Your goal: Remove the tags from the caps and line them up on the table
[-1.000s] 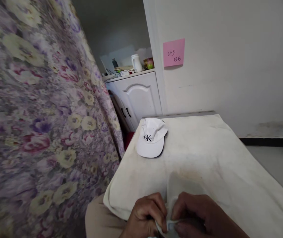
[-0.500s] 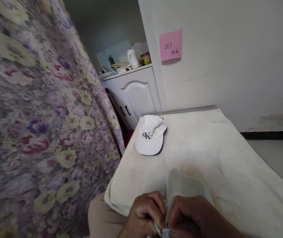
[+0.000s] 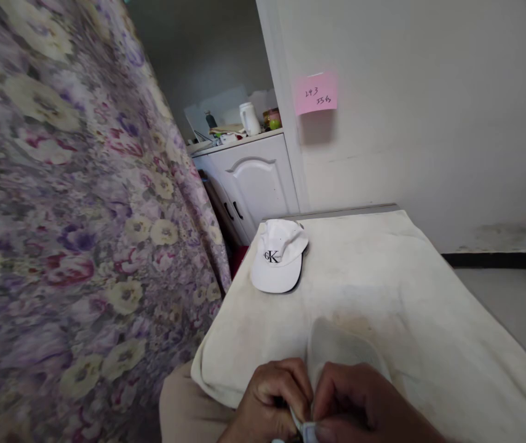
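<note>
My left hand and my right hand are close together at the table's near edge, fingers pinched. Both grip a narrow, light-coloured strap, which looks like the back strap of a pale grey cap. The rounded, brim-like part of this pale grey cap points away from me, beyond my hands. My fingers and the bottom of the picture hide most of its lower part. Farther off, a white cap with black CK lettering lies on the table's far left, its brim towards me.
A cream cloth covers the table. A floral curtain hangs at the left. Behind stands a white cabinet with a white jug and small items on top. A pink note sticks to the wall.
The view has shifted slightly, so the note and cabinet appear a little lower. My hands stay together on the strap, with only slight finger movement.
</note>
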Demonstrator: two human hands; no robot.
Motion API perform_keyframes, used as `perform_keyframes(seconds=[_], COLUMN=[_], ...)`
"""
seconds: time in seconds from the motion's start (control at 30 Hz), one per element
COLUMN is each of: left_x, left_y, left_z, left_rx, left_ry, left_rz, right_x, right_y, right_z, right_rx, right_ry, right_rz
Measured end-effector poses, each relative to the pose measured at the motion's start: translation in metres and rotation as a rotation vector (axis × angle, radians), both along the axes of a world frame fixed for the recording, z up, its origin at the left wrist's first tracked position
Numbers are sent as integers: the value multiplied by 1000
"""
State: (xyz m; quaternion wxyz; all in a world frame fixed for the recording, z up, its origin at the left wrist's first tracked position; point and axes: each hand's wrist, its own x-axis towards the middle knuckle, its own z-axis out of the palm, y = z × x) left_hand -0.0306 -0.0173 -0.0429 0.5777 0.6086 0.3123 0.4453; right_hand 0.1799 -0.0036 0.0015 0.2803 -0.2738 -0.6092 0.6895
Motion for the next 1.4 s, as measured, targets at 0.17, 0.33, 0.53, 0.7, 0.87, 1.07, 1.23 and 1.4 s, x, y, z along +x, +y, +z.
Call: perform_keyframes(seconds=[0.17,0.33,0.53,0.7,0.87,1.07,1.23,1.4], left_x=[2,2,5,6,8,13,17,18], left_y=[1,2,3,5,4,4,5,6], left_z=[0,5,4,-4,-4,1,5,2], left_rx=[11,4,-34,-68,-134,-251,-330,-383], left_ry=[8,26,64,73,76,50,18,-5], left_rz=[-4,16,22,22,17,15,-7,12], right_x=[-1,1,7,8,9,9,5,8], right_y=[1,1,7,17,22,24,21,22], right_z=[-4,-2,0,-4,-19,-24,-23,-36], right_rx=[-1,2,5,-49,-107,-71,-147,-178], right_ry=[-41,-104,-107,-74,-14,-31,14,60], right_rz=[16,-7,24,78,134,108,41,61])
